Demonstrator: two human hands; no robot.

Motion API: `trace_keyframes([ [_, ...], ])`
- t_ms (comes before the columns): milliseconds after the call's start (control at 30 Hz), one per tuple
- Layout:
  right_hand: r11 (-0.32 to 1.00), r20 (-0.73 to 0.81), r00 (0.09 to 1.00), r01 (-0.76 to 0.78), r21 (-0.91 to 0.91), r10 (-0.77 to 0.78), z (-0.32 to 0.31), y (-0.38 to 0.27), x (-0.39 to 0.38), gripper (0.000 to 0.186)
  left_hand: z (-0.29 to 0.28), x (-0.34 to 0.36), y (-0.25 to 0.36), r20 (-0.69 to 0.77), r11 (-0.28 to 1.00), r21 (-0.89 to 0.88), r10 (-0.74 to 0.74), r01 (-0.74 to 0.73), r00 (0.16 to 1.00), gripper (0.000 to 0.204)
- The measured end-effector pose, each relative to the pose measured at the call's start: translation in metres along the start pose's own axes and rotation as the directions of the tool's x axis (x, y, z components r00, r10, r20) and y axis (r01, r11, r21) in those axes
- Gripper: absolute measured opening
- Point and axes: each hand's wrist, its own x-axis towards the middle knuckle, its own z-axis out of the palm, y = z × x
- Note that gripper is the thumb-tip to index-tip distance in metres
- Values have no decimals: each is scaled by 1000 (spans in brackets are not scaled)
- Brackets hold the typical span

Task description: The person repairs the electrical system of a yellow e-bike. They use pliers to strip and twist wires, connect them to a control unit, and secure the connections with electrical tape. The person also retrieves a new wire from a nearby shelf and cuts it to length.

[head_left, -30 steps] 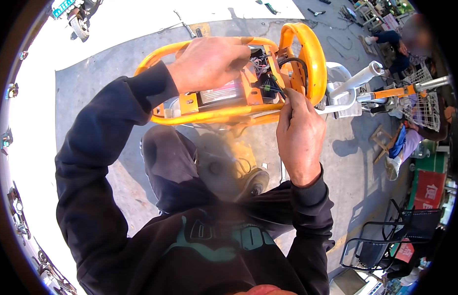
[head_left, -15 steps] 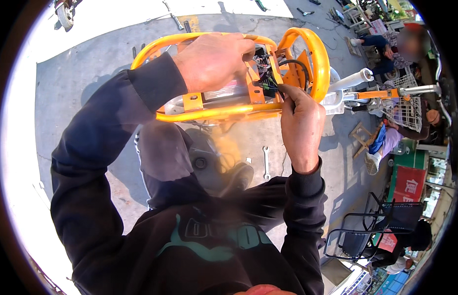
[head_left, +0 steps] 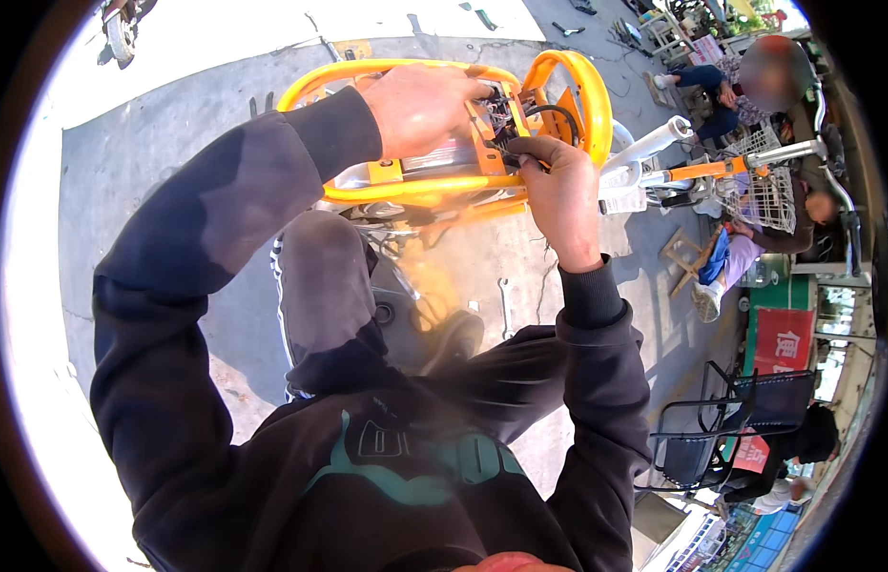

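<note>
An orange tubular frame (head_left: pixel 413 190), seemingly part of an electric scooter or bike, lies across the view above my knees. A bundle of thin coloured wires (head_left: pixel 503 116) shows in the opening near its right end. From the left, my left hand (head_left: pixel 420 110) reaches over the frame. Its fingers are bent toward the wires, and their tips are partly hidden. My right hand (head_left: pixel 566 195) pinches a dark wire between thumb and forefinger at the near side of the bundle. A thick black cable (head_left: pixel 558 111) curves beside the orange hoop (head_left: pixel 601 100).
A wrench (head_left: pixel 505 307) lies on the concrete between the frame and my leg. To the right are white and orange tubing (head_left: pixel 706 170), a wire basket (head_left: pixel 770 191), a seated person (head_left: pixel 725 93) and a black folding chair (head_left: pixel 692 453). More tools lie at the far side.
The frame and surroundings sit slightly higher and shifted in view. My right hand has moved a little up and left along with the wires. My left hand stays over the frame.
</note>
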Motion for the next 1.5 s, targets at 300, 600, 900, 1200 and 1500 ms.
trace_keyframes([
  [300,999,13,1000,-12,-44,12,15,-3,15,23,7,-2,-2,37,996,-70,-54,56,998,24],
  [600,927,176,975,-64,-370,137,12,-21,45,30,7,0,-2,4,991,-131,-15,16,1000,18],
  [900,947,338,913,-290,139,229,11,-15,50,21,1,-2,2,66,978,-199,-56,68,996,22],
  [1200,958,298,933,-251,137,201,22,8,61,15,7,0,11,-10,991,-107,-76,75,997,24],
  [1500,889,-6,900,430,-160,-436,-31,-15,1,23,2,1,14,-11,999,-29,27,-28,1000,28],
])
